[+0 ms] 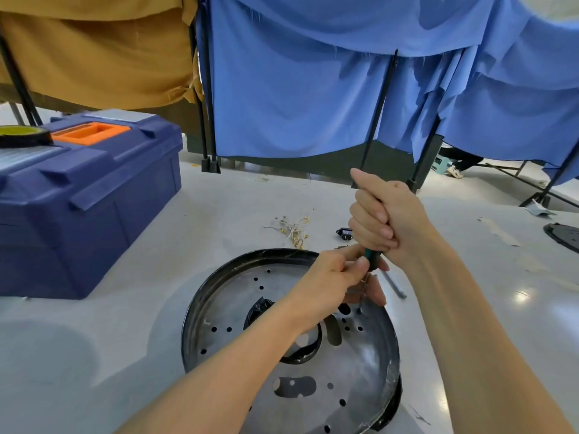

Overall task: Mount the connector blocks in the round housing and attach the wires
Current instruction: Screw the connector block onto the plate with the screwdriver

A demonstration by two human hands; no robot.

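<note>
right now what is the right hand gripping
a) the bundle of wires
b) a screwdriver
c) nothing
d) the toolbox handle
b: the right hand is wrapped round the handle of the screwdriver, held upright over the round housing, while the wires lie on the table beyond it.

The scene is brightly and evenly lit from overhead. A small glare spot is seen on the pale desk (521, 297) at about 3 o'clock, and a dull sheen is spread across the metal floor of the round housing (354, 368). Broad, soft-edged shadows are cast on the desk toward 8 o'clock. The poles (380, 108) are bowed by wide-angle distortion, and the blue curtain (297, 98) is washed out at the 1 o'clock corner. Fine detail is slightly softened throughout.
</note>
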